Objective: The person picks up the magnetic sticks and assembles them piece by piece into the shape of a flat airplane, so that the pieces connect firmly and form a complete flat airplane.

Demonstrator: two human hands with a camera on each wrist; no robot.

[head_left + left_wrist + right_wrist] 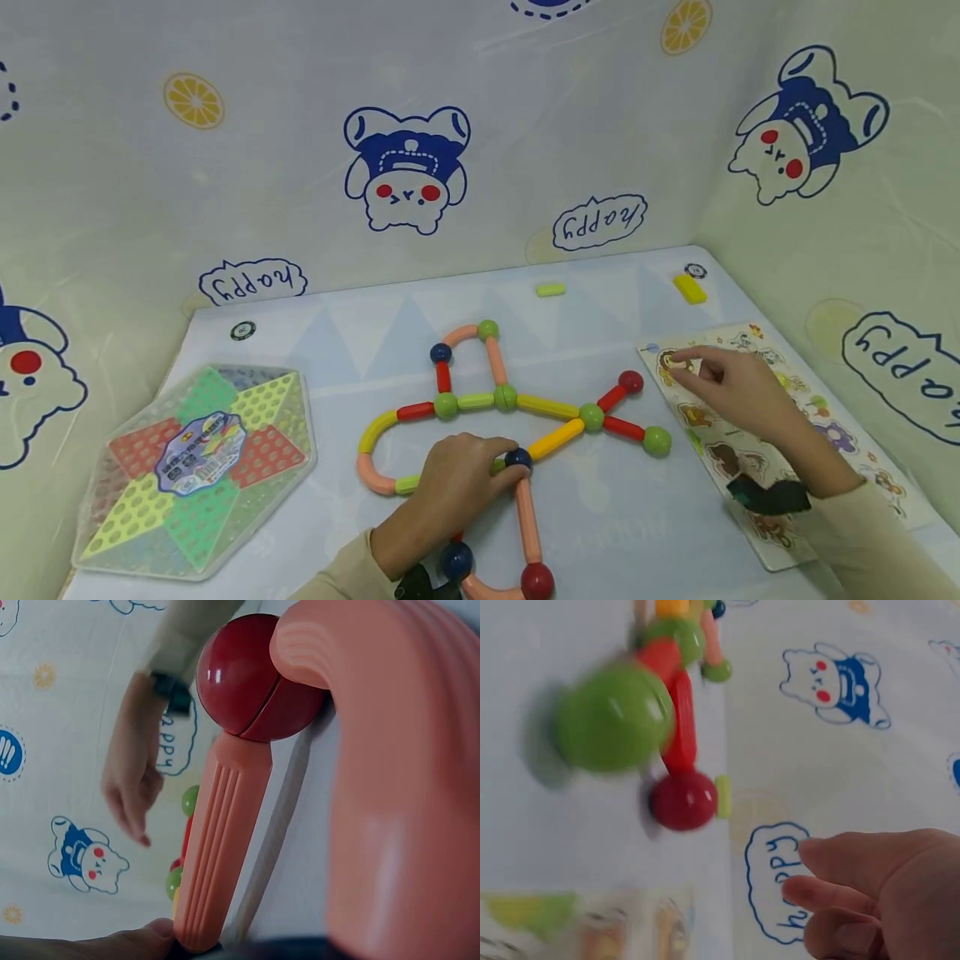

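My left hand (pixel 471 479) pinches a dark blue ball (pixel 518 458) between thumb and fingers, in a flat figure of magnetic rods and balls. A straight pink rod (pixel 528 521) runs from that ball to a red ball (pixel 537 580); in the left wrist view my thumb (pixel 161 931) is at the rod's end. An orange-yellow rod (pixel 557 439) links the blue ball to a green ball (pixel 592 417). My right hand (pixel 738 392) holds nothing over an animal picture board (pixel 798 417), its thumb and index finger stretched out and the others curled in.
At the left lies a clear hexagonal box (pixel 307 425) with coloured perforated triangles. A loose light green rod (pixel 551 289) and a yellow block (pixel 690 289) lie near the table's far edge. Patterned cloth (pixel 525 150) rises behind the table.
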